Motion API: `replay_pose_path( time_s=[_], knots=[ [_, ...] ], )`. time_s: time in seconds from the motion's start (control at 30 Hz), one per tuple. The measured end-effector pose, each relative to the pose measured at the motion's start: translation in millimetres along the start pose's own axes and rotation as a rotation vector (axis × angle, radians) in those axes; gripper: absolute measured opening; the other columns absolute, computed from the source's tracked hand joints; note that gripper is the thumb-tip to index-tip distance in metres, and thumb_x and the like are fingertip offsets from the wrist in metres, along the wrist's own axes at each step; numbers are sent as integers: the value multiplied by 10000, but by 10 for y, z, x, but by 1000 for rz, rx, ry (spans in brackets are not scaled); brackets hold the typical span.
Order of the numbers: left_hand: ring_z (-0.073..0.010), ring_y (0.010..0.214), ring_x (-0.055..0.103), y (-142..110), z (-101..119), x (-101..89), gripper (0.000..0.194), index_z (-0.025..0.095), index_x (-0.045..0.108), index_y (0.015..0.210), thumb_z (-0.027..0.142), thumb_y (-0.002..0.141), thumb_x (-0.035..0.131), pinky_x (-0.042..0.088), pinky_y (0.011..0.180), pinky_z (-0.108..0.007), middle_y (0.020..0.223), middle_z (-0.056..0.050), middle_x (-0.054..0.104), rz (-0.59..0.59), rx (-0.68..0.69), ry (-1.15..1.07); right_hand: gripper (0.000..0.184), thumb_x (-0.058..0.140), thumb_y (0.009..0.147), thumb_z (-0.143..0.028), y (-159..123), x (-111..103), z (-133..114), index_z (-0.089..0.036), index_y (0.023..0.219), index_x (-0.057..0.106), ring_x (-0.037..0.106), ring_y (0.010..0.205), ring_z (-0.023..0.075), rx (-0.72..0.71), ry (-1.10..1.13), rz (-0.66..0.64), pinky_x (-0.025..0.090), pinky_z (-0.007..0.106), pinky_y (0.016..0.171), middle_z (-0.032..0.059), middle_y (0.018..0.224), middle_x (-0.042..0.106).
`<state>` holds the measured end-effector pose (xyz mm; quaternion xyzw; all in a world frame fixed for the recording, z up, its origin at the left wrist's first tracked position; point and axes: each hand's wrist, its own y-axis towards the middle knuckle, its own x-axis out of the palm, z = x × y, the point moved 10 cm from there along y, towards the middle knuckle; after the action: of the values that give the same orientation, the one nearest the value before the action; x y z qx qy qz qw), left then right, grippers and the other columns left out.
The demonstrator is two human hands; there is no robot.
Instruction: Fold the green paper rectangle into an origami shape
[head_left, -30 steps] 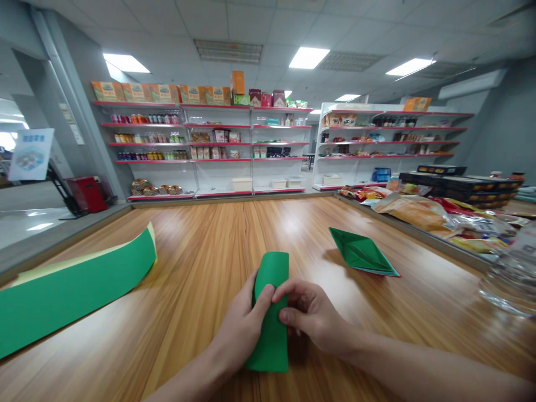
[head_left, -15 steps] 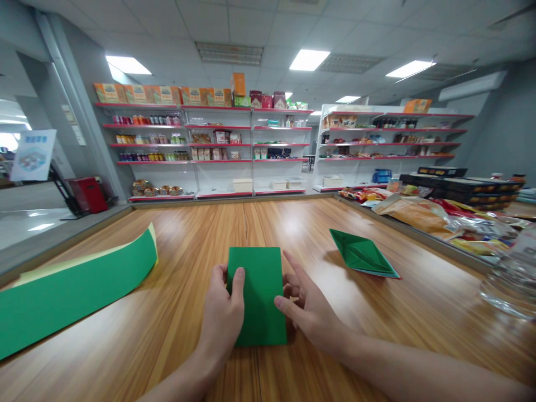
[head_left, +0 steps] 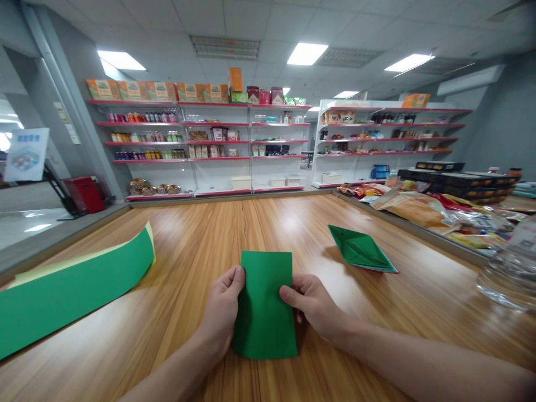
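A green rectangular sheet of paper (head_left: 266, 307) is held upright-lengthwise in front of me, just over the wooden table (head_left: 196, 229). My left hand (head_left: 224, 307) grips its left edge, the thumb near the upper left side and the other fingers behind it. On the opposite edge my right hand (head_left: 314, 304) pinches the paper, thumb on the front and fingers curled behind. Whether the sheet is folded or single I cannot tell. To the right lies a folded green paper piece (head_left: 363, 248) with creased, pointed ends.
At the left lies a long curled green sheet (head_left: 79, 285) with pale yellow paper behind it. A clear plastic container (head_left: 511, 273) stands at the right edge, near snack bags (head_left: 419, 209) and stacked dark boxes (head_left: 460, 184). Stocked shelves (head_left: 218, 159) line the back.
My right hand has closed on the paper's right edge; its index finger was stretched out before. The paper has shifted slightly right, and my left thumb has moved to its edge.
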<state>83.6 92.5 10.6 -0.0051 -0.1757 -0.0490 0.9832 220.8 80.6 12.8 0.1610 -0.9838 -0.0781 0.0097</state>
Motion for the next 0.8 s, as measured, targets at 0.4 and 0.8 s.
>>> replay_pose_path(
  time_s=[0.4, 0.8],
  knots=[
    [-163, 618, 570, 54, 103, -20, 288, 154, 659, 726, 437, 782, 660, 416, 569, -231, 670, -20, 649, -35, 150, 261, 361, 595, 821, -500, 32, -252, 14, -141, 797, 622, 467, 431, 85, -3, -17, 226, 370, 185, 357, -19, 566, 523],
    [-228, 645, 645, -29, -154, 237, 359, 85, 709, 786, 416, 666, 779, 525, 659, -344, 707, -105, 707, -267, -236, -205, 382, 692, 743, -498, 22, 62, 114, -123, 744, 620, 514, 399, 78, 55, 227, -91, 410, 179, 351, -6, 576, 579]
  ],
)
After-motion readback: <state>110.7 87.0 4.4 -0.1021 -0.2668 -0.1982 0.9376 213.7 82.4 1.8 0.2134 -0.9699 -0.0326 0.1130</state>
